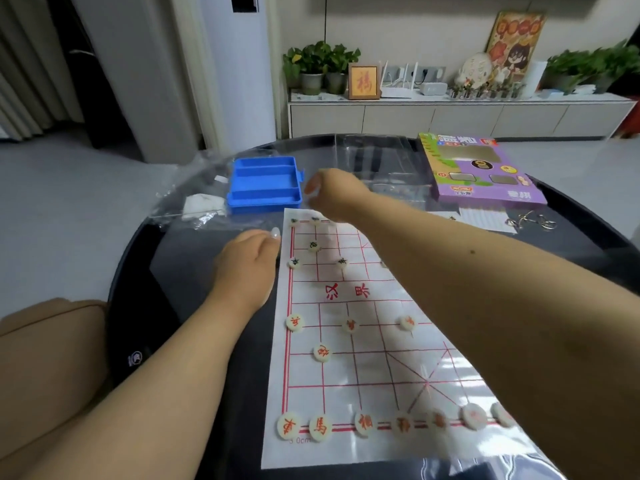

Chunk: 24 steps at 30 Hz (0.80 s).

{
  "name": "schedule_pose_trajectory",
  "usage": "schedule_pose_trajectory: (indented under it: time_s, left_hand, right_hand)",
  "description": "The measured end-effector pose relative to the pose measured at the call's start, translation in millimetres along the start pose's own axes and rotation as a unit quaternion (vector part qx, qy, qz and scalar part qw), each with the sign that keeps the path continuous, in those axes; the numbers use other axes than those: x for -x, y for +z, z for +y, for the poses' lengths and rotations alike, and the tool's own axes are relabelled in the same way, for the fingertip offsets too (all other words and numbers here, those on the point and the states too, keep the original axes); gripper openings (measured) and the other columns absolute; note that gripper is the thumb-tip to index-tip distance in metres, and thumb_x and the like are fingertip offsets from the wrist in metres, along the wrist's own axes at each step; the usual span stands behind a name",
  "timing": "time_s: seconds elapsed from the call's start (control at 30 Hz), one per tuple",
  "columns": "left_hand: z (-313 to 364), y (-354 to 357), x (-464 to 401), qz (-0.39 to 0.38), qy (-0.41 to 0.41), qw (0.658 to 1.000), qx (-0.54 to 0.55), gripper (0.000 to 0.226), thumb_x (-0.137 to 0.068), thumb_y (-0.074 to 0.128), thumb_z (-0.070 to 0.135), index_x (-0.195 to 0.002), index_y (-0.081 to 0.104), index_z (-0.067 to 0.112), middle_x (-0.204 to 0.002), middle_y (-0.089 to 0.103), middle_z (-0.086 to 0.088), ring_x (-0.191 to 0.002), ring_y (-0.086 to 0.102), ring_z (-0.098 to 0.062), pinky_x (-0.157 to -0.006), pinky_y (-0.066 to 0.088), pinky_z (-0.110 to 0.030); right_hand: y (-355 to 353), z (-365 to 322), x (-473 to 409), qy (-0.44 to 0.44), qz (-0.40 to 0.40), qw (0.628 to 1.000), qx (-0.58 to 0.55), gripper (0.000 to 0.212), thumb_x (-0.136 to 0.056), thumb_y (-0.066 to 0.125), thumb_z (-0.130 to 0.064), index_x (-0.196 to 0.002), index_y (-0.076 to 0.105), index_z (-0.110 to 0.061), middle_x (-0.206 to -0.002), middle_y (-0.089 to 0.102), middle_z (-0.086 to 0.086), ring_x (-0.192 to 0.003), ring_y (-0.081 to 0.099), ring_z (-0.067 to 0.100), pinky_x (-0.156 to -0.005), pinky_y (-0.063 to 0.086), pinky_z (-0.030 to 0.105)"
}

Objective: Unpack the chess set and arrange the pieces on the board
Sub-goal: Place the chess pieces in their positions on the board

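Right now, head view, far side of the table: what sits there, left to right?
White crumpled paper → blue tray → right hand → purple game box → metal ring puzzle.

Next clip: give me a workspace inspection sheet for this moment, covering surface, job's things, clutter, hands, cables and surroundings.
Surface: dark round table, glossy.
Job's things: paper board lies flat; red pieces line the near row, dark-lettered pieces sit at the far end; blue tray looks empty.
Clutter: clear plastic wrap, purple game box, metal wire puzzle.
Hands: left hand rests at the board's far left edge; right hand is above the far row, blurred, grip unclear.
Cables: leads at the router on the sideboard.
Surroundings: sideboard with potted plants.
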<state>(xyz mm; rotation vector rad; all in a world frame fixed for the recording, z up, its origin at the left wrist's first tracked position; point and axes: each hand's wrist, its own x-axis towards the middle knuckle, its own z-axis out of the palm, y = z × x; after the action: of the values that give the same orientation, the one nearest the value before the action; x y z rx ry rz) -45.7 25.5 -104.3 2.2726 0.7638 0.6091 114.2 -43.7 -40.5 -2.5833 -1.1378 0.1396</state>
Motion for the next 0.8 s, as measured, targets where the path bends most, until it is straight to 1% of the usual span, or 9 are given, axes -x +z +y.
schedule_pose_trajectory:
  time_s: [0.1,0.2,0.33,0.47,0.53,0.6,0.67,0.7,0.8]
  left_hand:
    - [-1,-1,-1,0.003,0.007,1.000,-0.019,0.043,-0.101,0.029,0.040,-0.099,0.065,0.017,-0.096,0.054,0.011,-0.086,0.049,-0.007,-0.069,0.034,-0.022]
    - [-1,-1,-1,0.003,0.013,1.000,-0.020,0.043,-0.102,0.029,0.040,-0.097,0.065,0.016,-0.094,0.054,0.010,-0.085,0.047,-0.006,-0.070,0.033,-0.023]
    - [-1,-2,-1,0.006,0.020,0.999,-0.025,0.045,-0.101,0.027,0.041,-0.091,0.064,0.017,-0.092,0.055,0.008,-0.087,0.048,-0.010,-0.076,0.034,-0.028]
    - [0,-1,0,0.008,0.016,1.000,-0.024,0.044,-0.101,0.026,0.043,-0.083,0.060,0.020,-0.085,0.055,0.009,-0.084,0.050,-0.009,-0.070,0.034,-0.026]
    - [0,-1,0,0.010,0.015,1.000,-0.026,0.044,-0.101,0.027,0.043,-0.080,0.058,0.021,-0.085,0.056,0.007,-0.084,0.052,-0.011,-0.070,0.035,-0.028]
    - [-1,-2,0,0.011,0.013,1.000,-0.025,0.043,-0.101,0.028,0.043,-0.080,0.058,0.021,-0.086,0.057,0.005,-0.086,0.052,-0.014,-0.072,0.036,-0.029]
    - [1,-2,1,0.013,0.010,1.000,-0.022,0.043,-0.101,0.028,0.042,-0.084,0.060,0.020,-0.088,0.057,0.006,-0.087,0.052,-0.013,-0.073,0.036,-0.029]
    - [2,-3,1,0.013,0.010,1.000,-0.021,0.043,-0.101,0.028,0.041,-0.089,0.063,0.019,-0.091,0.056,0.007,-0.089,0.051,-0.012,-0.074,0.034,-0.028]
    - [5,-4,1,0.011,-0.001,1.000,0.003,0.044,-0.102,0.029,0.040,-0.103,0.065,0.014,-0.095,0.052,0.010,-0.087,0.046,-0.007,-0.074,0.032,-0.024]
  right_hand:
    - [13,-10,-23,0.021,-0.005,1.000,0.021,0.024,-0.092,0.052,-0.017,-0.115,0.058,-0.013,-0.105,0.061,0.006,-0.090,0.062,0.023,-0.084,0.055,0.037]
    - [27,-16,-44,0.034,-0.048,0.995,0.079,0.022,-0.091,0.052,-0.022,-0.111,0.056,-0.014,-0.087,0.054,0.001,-0.080,0.055,0.018,-0.078,0.052,0.032]
    - [36,-18,-61,0.057,-0.080,0.990,0.104,0.025,-0.087,0.057,-0.020,-0.112,0.055,-0.014,-0.089,0.054,0.003,-0.079,0.053,0.017,-0.071,0.048,0.029]
    - [28,-23,-59,0.037,-0.055,0.990,0.127,0.026,-0.090,0.053,-0.014,-0.116,0.054,-0.010,-0.086,0.050,0.004,-0.081,0.052,0.021,-0.070,0.045,0.031]
    - [21,-26,-57,0.013,-0.016,0.992,0.125,0.025,-0.093,0.048,-0.010,-0.117,0.054,-0.007,-0.090,0.050,0.007,-0.081,0.049,0.024,-0.069,0.044,0.033]
    - [15,-30,-52,-0.008,0.021,0.995,0.095,0.027,-0.094,0.045,-0.009,-0.119,0.055,-0.005,-0.096,0.054,0.010,-0.082,0.050,0.025,-0.071,0.046,0.033]
    - [11,-33,-46,-0.006,0.033,0.999,0.020,0.026,-0.094,0.046,-0.011,-0.117,0.057,-0.004,-0.108,0.062,0.013,-0.088,0.057,0.026,-0.083,0.052,0.034]
    - [10,-35,-44,0.002,0.033,0.999,-0.027,0.023,-0.093,0.050,-0.014,-0.112,0.059,-0.004,-0.110,0.063,0.014,-0.091,0.060,0.027,-0.086,0.053,0.037]
    - [11,-40,-36,0.034,0.049,0.987,-0.149,0.013,-0.089,0.062,-0.022,-0.091,0.056,-0.011,-0.096,0.065,0.011,-0.085,0.064,0.024,-0.085,0.054,0.036]
